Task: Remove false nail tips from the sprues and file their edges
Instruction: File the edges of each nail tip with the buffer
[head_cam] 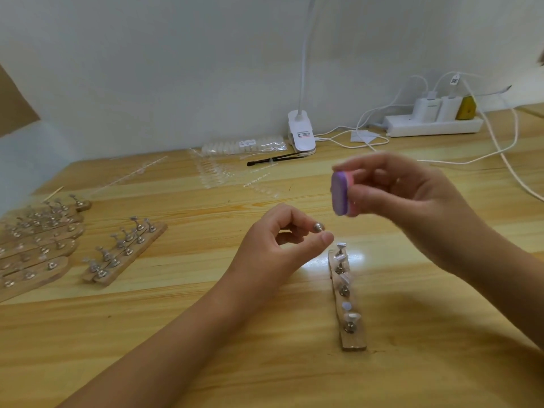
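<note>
Holding file block (341,193) in R hand (412,198) grip, long axis upright, L hand (273,245) grip pinching stud (318,227)

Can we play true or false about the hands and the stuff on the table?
1. The right hand holds a purple and pink block. True.
2. The left hand holds nothing. False: it pinches a small metal piece between thumb and fingers.
3. A wooden strip with little metal stands on it lies on the table. True.
4. The white clip lamp sits at the near edge of the table. False: it sits at the far edge, by the wall.
5. Nothing is plugged into the power strip. False: chargers are plugged into it.
</note>
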The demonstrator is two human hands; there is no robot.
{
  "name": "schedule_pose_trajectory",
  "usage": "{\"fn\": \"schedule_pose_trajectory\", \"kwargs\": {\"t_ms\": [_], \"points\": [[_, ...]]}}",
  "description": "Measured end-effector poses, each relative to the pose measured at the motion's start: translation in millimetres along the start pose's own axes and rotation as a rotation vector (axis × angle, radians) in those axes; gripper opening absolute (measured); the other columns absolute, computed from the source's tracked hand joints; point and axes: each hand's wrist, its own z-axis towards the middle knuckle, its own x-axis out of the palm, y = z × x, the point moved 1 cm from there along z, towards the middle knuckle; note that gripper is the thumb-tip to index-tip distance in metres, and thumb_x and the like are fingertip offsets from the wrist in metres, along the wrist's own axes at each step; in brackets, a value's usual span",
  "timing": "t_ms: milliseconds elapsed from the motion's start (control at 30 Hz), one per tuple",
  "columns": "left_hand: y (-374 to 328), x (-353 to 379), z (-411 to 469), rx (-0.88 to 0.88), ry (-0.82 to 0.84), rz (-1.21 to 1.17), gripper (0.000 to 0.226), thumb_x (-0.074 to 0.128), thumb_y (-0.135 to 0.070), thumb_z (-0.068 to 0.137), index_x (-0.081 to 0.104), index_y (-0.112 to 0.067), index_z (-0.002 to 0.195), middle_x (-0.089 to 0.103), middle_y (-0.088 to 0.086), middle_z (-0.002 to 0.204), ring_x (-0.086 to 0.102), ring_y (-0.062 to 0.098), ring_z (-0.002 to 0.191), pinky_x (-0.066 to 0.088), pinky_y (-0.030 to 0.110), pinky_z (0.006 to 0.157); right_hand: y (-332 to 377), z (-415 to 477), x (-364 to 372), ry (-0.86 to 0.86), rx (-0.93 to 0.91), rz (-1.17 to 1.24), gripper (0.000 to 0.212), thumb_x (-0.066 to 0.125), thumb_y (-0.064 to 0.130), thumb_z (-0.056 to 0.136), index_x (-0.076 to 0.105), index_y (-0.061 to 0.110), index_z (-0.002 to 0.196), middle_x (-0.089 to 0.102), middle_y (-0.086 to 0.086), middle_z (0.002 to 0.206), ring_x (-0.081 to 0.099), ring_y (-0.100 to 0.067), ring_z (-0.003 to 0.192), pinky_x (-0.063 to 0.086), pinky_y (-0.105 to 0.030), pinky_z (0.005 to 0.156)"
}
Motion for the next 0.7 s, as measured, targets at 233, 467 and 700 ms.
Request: {"fn": "schedule_pose_trajectory", "kwargs": {"t_ms": [233, 467, 700], "points": [[-1, -1, 0, 0.056, -0.035, 0.086, 0.013, 0.079, -0.023, 0.082, 0.067, -0.02, 0.08, 0.063, -0.002, 0.088, 0.061, 0.016, 0.084, 0.052, 0.031, 0.081, -2, 0, -5, 0.221, 0.052, -0.339, 0.026, 0.067, 0.033, 0.086, 0.074, 0.027, 0.11, 0.068, 0.0, 0.095, 0.065, -0.023, 0.088, 0.056, -0.028, 0.076], [-1, 3, -2, 0.117, 0.01, 0.19, 0.014, 0.075, -0.03, 0.078, 0.067, -0.02, 0.081, 0.06, -0.006, 0.087, 0.057, 0.012, 0.084, 0.053, 0.033, 0.083, -5, -2, 4, 0.233, 0.074, -0.248, 0.03, 0.065, 0.033, 0.085, 0.073, 0.027, 0.113, 0.069, -0.002, 0.101, 0.067, -0.025, 0.095, 0.058, -0.038, 0.082], [2, -3, 2, -0.068, -0.033, -0.074, 0.02, 0.074, -0.05, 0.074, 0.071, -0.03, 0.079, 0.068, -0.012, 0.085, 0.062, 0.001, 0.084, 0.051, 0.02, 0.085, 0, 0, -6, 0.228, 0.113, -0.233, 0.026, 0.067, 0.038, 0.081, 0.074, 0.029, 0.104, 0.069, 0.0, 0.092, 0.066, -0.013, 0.086, 0.054, -0.021, 0.076]]}}
